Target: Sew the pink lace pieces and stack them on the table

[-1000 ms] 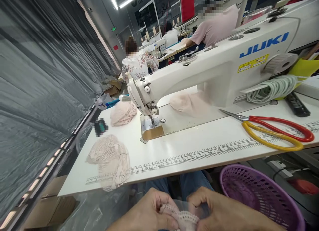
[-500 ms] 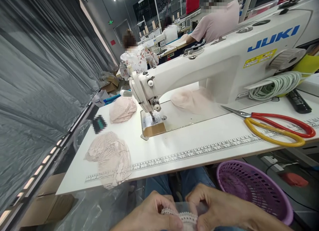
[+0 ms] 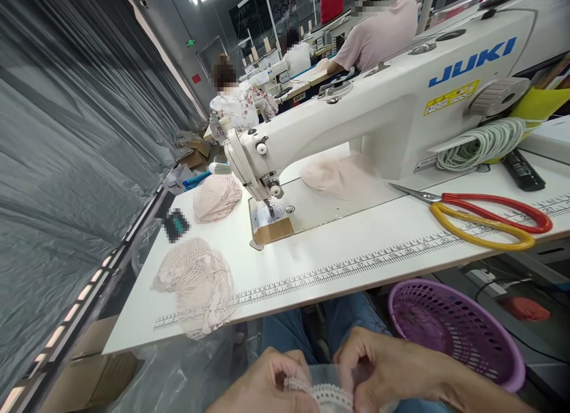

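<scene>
At the bottom edge, over my lap, both hands pinch a strip of white lace trim (image 3: 327, 393) with a bit of clear plastic behind it. My left hand (image 3: 271, 383) is closed on the strip's left end. My right hand (image 3: 392, 371) is closed on its right end. The hands sit below the front edge of the white sewing table (image 3: 356, 247). A white JUKI sewing machine (image 3: 392, 104) stands on the table ahead of me.
Pink lace pieces (image 3: 198, 285) lie at the table's front left, another pink pile (image 3: 217, 196) behind them, and pink fabric (image 3: 338, 175) under the machine arm. Red-and-yellow scissors (image 3: 485, 214) lie at right. A purple basket (image 3: 454, 333) sits beside my right knee. Other people sew at the back.
My hands stay pinched on the lace strip at my lap, shifting only slightly. The camera view has moved a little.
</scene>
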### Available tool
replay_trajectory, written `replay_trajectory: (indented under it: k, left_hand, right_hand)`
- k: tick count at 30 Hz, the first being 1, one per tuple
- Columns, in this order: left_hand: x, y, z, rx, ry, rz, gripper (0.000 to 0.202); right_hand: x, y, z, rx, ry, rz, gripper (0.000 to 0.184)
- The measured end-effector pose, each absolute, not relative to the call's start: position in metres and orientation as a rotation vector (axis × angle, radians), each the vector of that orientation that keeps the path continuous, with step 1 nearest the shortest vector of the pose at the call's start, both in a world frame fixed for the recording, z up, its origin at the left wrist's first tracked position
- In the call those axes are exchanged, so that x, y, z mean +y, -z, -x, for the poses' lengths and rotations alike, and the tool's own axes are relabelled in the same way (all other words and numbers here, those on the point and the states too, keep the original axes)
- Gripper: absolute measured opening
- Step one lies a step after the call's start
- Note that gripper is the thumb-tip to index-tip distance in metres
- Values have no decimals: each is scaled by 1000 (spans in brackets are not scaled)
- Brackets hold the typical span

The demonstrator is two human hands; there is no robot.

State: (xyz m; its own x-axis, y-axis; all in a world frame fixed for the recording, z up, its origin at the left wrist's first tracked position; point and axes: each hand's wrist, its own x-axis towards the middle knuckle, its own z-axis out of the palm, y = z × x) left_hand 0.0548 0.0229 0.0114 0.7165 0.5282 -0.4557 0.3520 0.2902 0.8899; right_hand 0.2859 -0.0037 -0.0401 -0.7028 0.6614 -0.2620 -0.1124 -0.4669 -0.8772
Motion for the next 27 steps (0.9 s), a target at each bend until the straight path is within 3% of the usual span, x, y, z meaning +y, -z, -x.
replay_trajectory:
  k: [5,20,27]
  left_hand:
    - [20,-8,-58,956,-53,-1232,51]
    - [23,-21,-67,934,-100,-1336,64]
    - [15,-23,-66,1082,-68,-1347,57]
  right_hand:
    - [-4,40,-289,-1268,-2188,809,45]
    - [-14,27,-279,-1164,-2141,930,42]
    - [-14,29,-278,-1171,-2177,932,42]
